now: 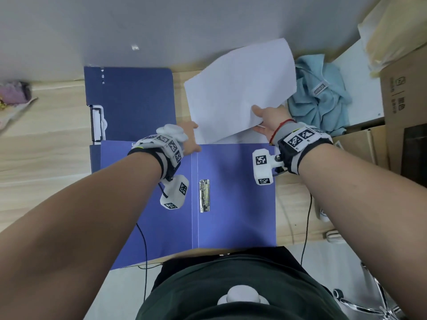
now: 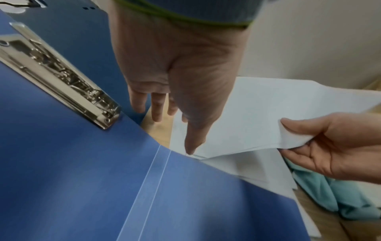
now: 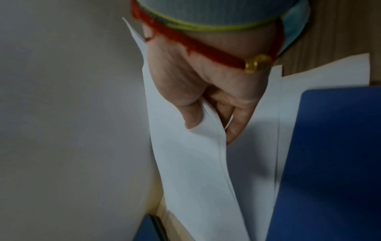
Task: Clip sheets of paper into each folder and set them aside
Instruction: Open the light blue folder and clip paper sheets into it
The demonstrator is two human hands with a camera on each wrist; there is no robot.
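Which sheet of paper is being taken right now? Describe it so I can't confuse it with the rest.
Start at the open blue folder nearest the person, then look just past its far edge to the white paper pile. The sheet is the one lifted off that pile, curling upward, pinched at its near corner by the right hand.

A crumpled light-blue cloth [image 1: 321, 98] lies beside cardboard boxes [image 1: 402, 107] at the wooden desk's [image 1: 41, 139] right end.
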